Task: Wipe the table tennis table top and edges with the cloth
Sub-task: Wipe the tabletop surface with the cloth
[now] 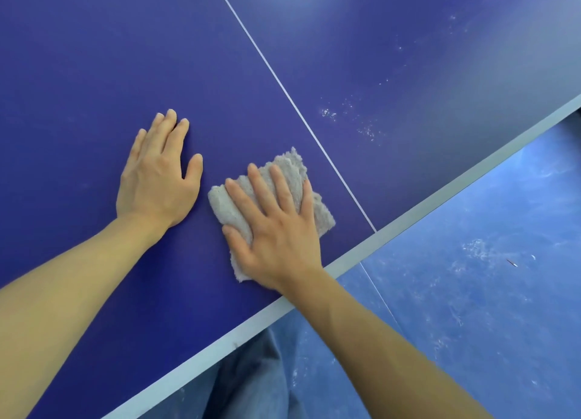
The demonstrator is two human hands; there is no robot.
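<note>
Presses cloth (pixel 290 167) flat on table top (pixel 94 72) close to near edge (pixel 201 355), left of white centre line (pixel 283 89), under spread right hand (pixel 276 230), likely for full wiping contact; braces with flat, straight-fingered left hand (pixel 157 179) alongside.

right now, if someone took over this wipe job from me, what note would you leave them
Left hand: flat on the table top, holds nothing.
Right hand: straight fingers press the grey cloth flat, close to the near edge band, just left of the white centre line.
Done: this left part looks clean.
Left: white specks right of the line; the edges.
</note>
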